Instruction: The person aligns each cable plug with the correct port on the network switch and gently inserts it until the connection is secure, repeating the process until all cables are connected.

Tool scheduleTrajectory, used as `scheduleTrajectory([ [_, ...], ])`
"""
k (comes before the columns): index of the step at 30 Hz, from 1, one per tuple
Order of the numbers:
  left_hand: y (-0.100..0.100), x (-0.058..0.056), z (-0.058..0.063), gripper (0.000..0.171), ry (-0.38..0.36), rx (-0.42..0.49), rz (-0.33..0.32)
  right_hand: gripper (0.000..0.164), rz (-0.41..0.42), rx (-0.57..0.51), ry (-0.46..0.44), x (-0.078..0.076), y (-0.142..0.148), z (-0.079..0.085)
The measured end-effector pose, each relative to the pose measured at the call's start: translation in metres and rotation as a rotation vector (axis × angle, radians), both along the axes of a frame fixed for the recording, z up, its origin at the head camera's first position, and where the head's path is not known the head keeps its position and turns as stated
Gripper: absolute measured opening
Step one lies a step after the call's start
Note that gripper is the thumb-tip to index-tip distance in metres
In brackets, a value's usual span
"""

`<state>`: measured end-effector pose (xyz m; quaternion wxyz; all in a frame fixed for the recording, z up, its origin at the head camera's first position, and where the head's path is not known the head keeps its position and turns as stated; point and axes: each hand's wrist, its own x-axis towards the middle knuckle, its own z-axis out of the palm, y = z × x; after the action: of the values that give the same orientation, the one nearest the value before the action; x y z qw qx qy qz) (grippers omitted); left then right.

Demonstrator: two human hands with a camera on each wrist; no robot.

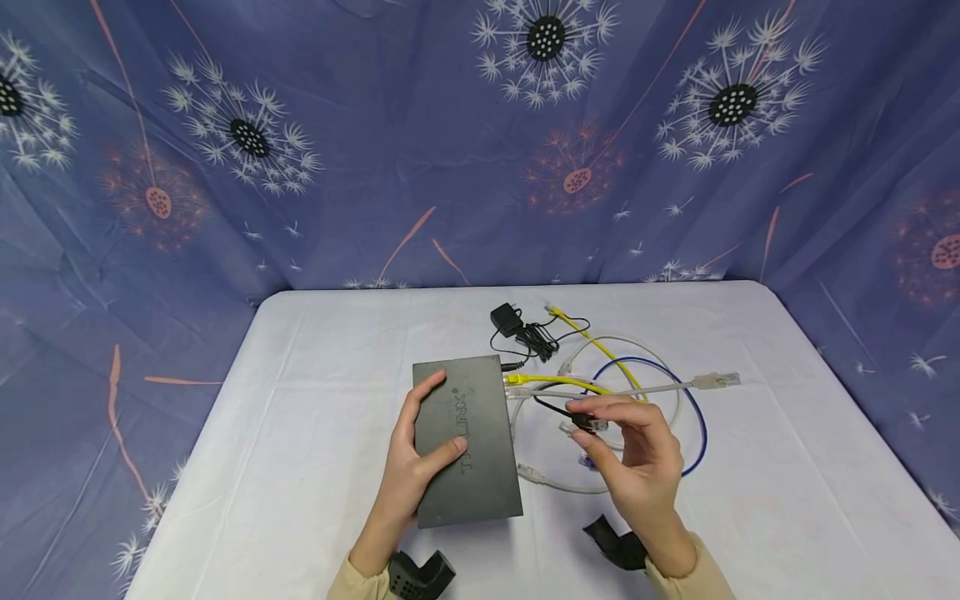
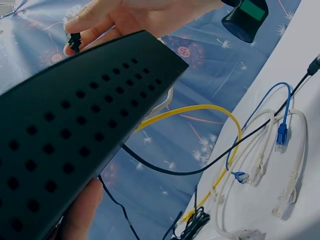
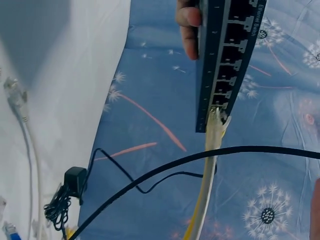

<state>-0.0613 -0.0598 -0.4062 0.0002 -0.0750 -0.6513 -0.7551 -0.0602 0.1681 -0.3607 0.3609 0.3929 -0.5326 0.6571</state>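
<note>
My left hand (image 1: 408,467) holds a dark grey Ethernet switch (image 1: 476,479) above the table, thumb on the lettered face. A yellow network cable (image 1: 551,379) and a white network cable (image 1: 551,394) are plugged into its right side, beside the thin power lead. In the right wrist view, they occupy one end of the switch's row of ports (image 3: 232,52). My right hand (image 1: 641,467) pinches the plug of a black network cable (image 1: 585,422) between thumb and fingers, to the right of the switch and apart from it. The left wrist view shows this black plug (image 2: 75,41) above the switch's edge.
Behind the switch lies a black power adapter (image 1: 506,319) with its bundled cord (image 1: 538,340). A blue network cable (image 1: 703,425) and several white cable ends, such as the clear plug (image 1: 716,380), spread over the white table (image 1: 300,433). A blue patterned curtain (image 1: 390,167) hangs behind it.
</note>
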Motion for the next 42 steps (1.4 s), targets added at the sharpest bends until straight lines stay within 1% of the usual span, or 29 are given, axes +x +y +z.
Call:
scheduleTrajectory([
  [3,0.0,0.0,0.0,0.075,-0.004,-0.003,0.002,0.025,0.039,-0.007,0.008,-0.001,-0.002,0.002],
  [6,-0.002,0.0,-0.001,0.075,0.0,-0.007,0.011,0.025,0.054,0.008,0.016,-0.003,-0.001,0.004],
  [9,-0.004,0.0,0.0,0.075,0.007,-0.009,0.024,0.026,0.051,0.046,0.022,-0.004,0.002,0.005],
  [13,-0.007,-0.001,0.0,0.075,0.02,-0.008,0.032,0.028,0.017,0.135,-0.009,-0.007,0.009,0.005],
  [15,-0.008,0.0,0.0,0.076,0.023,-0.005,0.032,0.029,-0.018,0.19,-0.032,-0.007,0.012,0.004],
  [17,-0.009,0.0,0.0,0.076,0.026,0.0,0.031,0.029,-0.072,0.246,-0.033,-0.009,0.015,0.004],
  [19,-0.009,-0.001,0.001,0.076,0.026,0.006,0.031,0.031,-0.141,0.31,-0.036,-0.009,0.018,0.004],
  [21,-0.01,-0.001,0.001,0.076,0.026,0.008,0.031,0.033,-0.219,0.379,-0.052,-0.009,0.022,0.004],
  [23,-0.01,-0.001,0.002,0.076,0.025,0.01,0.032,0.035,-0.279,0.447,-0.076,-0.008,0.023,0.004],
  [25,-0.01,0.0,0.003,0.076,0.024,0.014,0.028,0.035,-0.31,0.502,-0.104,-0.007,0.024,0.006],
  [28,-0.01,0.001,0.005,0.076,0.025,0.027,0.018,0.035,-0.319,0.54,-0.117,-0.006,0.02,0.007],
  [30,-0.009,0.002,0.006,0.075,0.028,0.034,0.009,0.034,-0.313,0.551,-0.121,-0.007,0.018,0.006],
  [32,-0.008,0.003,0.008,0.075,0.027,0.038,0.0,0.034,-0.308,0.56,-0.128,-0.009,0.016,0.001],
  [37,-0.007,0.006,0.014,0.075,0.016,0.034,-0.012,0.027,-0.278,0.58,-0.135,-0.014,0.012,-0.013],
  [42,-0.006,0.007,0.019,0.075,0.017,0.029,-0.009,0.03,-0.24,0.605,-0.122,-0.016,0.007,-0.018],
])
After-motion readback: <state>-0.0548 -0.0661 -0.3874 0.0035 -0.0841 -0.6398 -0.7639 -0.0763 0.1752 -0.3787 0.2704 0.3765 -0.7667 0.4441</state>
